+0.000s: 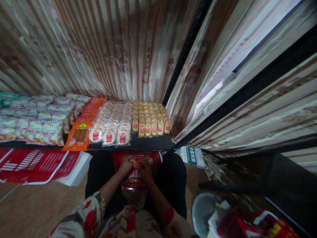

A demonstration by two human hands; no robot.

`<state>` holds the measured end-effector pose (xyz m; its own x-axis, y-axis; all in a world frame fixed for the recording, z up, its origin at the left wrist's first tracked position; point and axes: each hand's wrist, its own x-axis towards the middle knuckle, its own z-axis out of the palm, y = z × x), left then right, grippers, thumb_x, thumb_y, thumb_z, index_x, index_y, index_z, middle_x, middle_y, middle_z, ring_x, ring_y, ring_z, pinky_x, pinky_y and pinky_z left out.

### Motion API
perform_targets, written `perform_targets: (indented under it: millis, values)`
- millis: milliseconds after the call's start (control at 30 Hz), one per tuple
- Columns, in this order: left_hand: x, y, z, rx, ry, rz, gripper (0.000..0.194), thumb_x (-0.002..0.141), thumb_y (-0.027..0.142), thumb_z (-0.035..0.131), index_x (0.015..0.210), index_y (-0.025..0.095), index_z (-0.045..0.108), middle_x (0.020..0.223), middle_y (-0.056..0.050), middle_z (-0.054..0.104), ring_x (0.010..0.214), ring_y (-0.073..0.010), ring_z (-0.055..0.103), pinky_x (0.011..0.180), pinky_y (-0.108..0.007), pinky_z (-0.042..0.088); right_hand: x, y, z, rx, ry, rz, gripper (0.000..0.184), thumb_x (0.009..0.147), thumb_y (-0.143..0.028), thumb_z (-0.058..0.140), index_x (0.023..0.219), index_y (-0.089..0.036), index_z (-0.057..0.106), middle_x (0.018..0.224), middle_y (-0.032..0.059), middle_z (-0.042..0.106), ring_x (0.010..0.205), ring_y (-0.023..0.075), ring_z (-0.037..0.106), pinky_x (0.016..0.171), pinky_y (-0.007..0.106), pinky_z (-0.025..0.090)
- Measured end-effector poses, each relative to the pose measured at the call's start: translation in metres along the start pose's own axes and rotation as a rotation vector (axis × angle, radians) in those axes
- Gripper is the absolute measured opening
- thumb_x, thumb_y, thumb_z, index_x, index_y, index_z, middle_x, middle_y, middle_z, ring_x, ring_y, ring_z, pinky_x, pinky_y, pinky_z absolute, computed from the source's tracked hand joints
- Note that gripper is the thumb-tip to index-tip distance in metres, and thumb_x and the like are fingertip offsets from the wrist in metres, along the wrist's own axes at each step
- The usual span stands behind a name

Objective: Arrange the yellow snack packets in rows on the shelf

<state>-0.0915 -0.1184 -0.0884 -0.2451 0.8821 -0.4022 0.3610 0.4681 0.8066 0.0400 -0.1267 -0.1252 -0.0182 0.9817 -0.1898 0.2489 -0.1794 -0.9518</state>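
Note:
Low between my knees, my left hand (126,165) and my right hand (145,169) meet over a red plastic basket (158,162). Closed fingers of both hands hold a small snack pack (135,163) with an orange-red label; its exact kind is too dim to make out. More packs seem to lie in the basket, partly hidden by my hands. Just beyond is a black shelf (153,142) bearing rows of small yellow wrapped snacks (151,120), round white wrapped crackers (109,136) and orange snack-stick packets (78,135).
White bread-like packs (52,132) fill the shelf's left side. Under it are another red basket (44,165) and a white box (76,170). To my right stand a pale basin (201,211) and red bags (262,224). Striped plastic sheeting (111,49) and black posts (188,53) rise behind.

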Motion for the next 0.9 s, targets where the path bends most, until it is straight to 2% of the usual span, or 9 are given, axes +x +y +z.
perform_targets:
  millis: [100, 267, 367, 567, 700, 800, 900]
  values:
    - [-0.002, 0.005, 0.0, -0.016, 0.008, 0.013, 0.041, 0.059, -0.003, 0.043, 0.086, 0.016, 0.069, 0.105, -0.006, 0.063, 0.097, -0.0155, 0.058, 0.085, -0.024, 0.047, -0.005, -0.001, -0.001, 0.003, 0.006, 0.001, 0.026, 0.066, -0.021, 0.053, 0.088, -0.019, 0.067, 0.095, 0.0058, 0.07, 0.091, 0.0219, 0.064, 0.087, 0.037, 0.049]
    - [-0.005, 0.008, 0.006, -0.107, 0.018, 0.012, 0.056, 0.064, -0.006, 0.042, 0.114, 0.014, 0.058, 0.117, -0.009, 0.059, 0.101, -0.0138, 0.058, 0.087, -0.022, 0.046, -0.011, -0.006, -0.005, 0.051, -0.003, 0.004, 0.026, 0.067, -0.026, 0.056, 0.091, -0.02, 0.063, 0.095, 0.0056, 0.07, 0.09, 0.0219, 0.065, 0.086, 0.037, 0.049]
    - [-0.008, 0.012, 0.007, -0.159, 0.043, -0.017, 0.052, 0.07, -0.004, 0.042, 0.119, 0.014, 0.052, 0.119, -0.01, 0.06, 0.099, -0.0126, 0.06, 0.087, -0.021, 0.045, -0.013, -0.012, -0.005, 0.072, 0.002, 0.005, 0.025, 0.065, -0.023, 0.056, 0.089, -0.021, 0.061, 0.09, 0.0044, 0.07, 0.087, 0.0213, 0.065, 0.081, 0.035, 0.051]
    - [-0.018, 0.023, 0.002, -0.074, 0.123, -0.014, 0.03, 0.076, 0.004, 0.044, 0.102, 0.016, 0.055, 0.093, -0.006, 0.067, 0.084, -0.0136, 0.063, 0.08, -0.024, 0.047, -0.013, -0.023, -0.003, 0.105, 0.027, 0.009, 0.023, 0.063, -0.019, 0.054, 0.086, -0.022, 0.058, 0.089, 0.0029, 0.069, 0.083, 0.019, 0.065, 0.078, 0.032, 0.051]
    - [-0.026, 0.024, 0.002, -0.042, 0.173, 0.005, 0.017, 0.078, 0.01, 0.047, 0.091, 0.016, 0.055, 0.087, -0.006, 0.067, 0.08, -0.0146, 0.062, 0.076, -0.024, 0.047, -0.014, -0.028, -0.004, 0.103, 0.036, -0.01, 0.024, 0.065, -0.021, 0.054, 0.088, -0.021, 0.057, 0.09, 0.0043, 0.068, 0.084, 0.019, 0.064, 0.08, 0.033, 0.05]
    - [-0.032, 0.023, 0.006, -0.048, 0.204, 0.007, 0.013, 0.079, 0.014, 0.045, 0.087, 0.017, 0.055, 0.084, -0.005, 0.067, 0.078, -0.0148, 0.063, 0.074, -0.024, 0.047, -0.017, -0.029, -0.007, 0.059, 0.073, -0.044, 0.021, 0.066, -0.021, 0.054, 0.087, -0.021, 0.058, 0.091, 0.0047, 0.068, 0.085, 0.0189, 0.063, 0.081, 0.033, 0.049]
    - [-0.035, 0.022, 0.01, -0.087, 0.179, -0.009, 0.014, 0.08, 0.014, 0.043, 0.085, 0.018, 0.056, 0.08, -0.003, 0.067, 0.073, -0.0141, 0.063, 0.071, -0.024, 0.047, -0.019, -0.028, -0.008, 0.045, 0.102, -0.059, 0.021, 0.066, -0.02, 0.054, 0.086, -0.021, 0.057, 0.09, 0.0044, 0.066, 0.084, 0.0185, 0.062, 0.081, 0.032, 0.049]
